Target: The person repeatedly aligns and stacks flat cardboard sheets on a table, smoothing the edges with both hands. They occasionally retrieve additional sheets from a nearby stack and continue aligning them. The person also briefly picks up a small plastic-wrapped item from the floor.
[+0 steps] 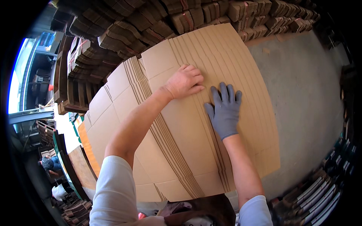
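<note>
A wide spread of flat brown cardboard sheets (181, 128) lies fanned out in front of me, their edges overlapping in stepped rows and several showing creases and slots. My left hand (185, 81) is bare, its fingers bent and closed at a row of stepped sheet edges near the upper middle. Its fingertips are partly hidden against the cardboard. My right hand (225, 111) wears a grey glove and lies flat with spread fingers on the sheets, to the right of my left hand and a little nearer to me.
Bundles of folded cardboard (151, 34), some tied with red strapping, are stacked along the far side. A wooden pallet (77, 94) stands at the left. Grey floor (305, 83) extends on the right. Two people (52, 164) are small at the far left.
</note>
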{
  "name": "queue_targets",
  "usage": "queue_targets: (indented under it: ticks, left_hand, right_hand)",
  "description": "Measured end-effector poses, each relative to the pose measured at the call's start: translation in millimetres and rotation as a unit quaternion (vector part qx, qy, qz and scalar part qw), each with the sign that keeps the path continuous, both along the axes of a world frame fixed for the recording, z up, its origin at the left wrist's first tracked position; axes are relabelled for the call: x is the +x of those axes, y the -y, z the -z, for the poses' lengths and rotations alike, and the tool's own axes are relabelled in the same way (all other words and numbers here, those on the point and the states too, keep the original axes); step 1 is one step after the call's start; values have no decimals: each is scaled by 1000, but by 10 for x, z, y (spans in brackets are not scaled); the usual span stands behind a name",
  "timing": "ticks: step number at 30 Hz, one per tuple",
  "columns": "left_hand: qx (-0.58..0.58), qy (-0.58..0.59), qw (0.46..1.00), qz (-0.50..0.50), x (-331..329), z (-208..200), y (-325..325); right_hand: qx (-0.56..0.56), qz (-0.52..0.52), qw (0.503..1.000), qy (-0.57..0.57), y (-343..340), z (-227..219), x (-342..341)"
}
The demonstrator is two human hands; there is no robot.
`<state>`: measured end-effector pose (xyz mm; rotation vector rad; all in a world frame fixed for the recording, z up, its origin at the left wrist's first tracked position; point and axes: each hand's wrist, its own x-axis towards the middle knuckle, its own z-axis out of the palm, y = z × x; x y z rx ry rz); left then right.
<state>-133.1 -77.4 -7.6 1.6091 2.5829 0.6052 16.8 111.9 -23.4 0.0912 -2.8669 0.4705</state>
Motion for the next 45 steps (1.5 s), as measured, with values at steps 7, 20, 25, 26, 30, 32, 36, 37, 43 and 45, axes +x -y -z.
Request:
queue_targets:
  ticks: [7, 20, 25, 26, 30, 32, 36, 37, 43, 45]
  left_hand:
    - [7, -3, 1000, 6, -15, -5, 5]
    - [12, 13, 1000, -3, -4, -1, 12]
    - [9, 15, 1000, -3, -7, -2, 6]
    - [9, 15, 1000, -4, -7, 0, 3]
    - [28, 7, 1000, -7, 7, 7, 9]
    - [35, 10, 999, -7, 5, 5, 17]
    - [13, 6, 1000, -20, 18, -27, 83]
    - [10, 4, 1000, -19, 14, -20, 79]
    - [54, 56, 995, -64, -81, 56, 57]
    - [117, 95, 978, -141, -262, 195, 104]
  right_hand:
    - [-11, 2, 1000, 5, 6, -36, -6]
    - [-27, 0, 1000, -7, 6, -35, -14]
    - [-30, 4, 1000, -3, -7, -30, -11]
    - [-29, 3, 1000, -3, -3, -26, -13]
    - [-30, 3, 1000, 2, -4, -20, -15]
    - [-35, 1, 999, 7, -4, -34, -18]
    - [-39, 0, 999, 6, -11, -57, -24]
    - [-38, 2, 999, 4, -9, -50, -25]
    - [-70, -3, 997, -32, -82, -18, 4]
    - [-109, 20, 992, -63, -205, -10, 191]
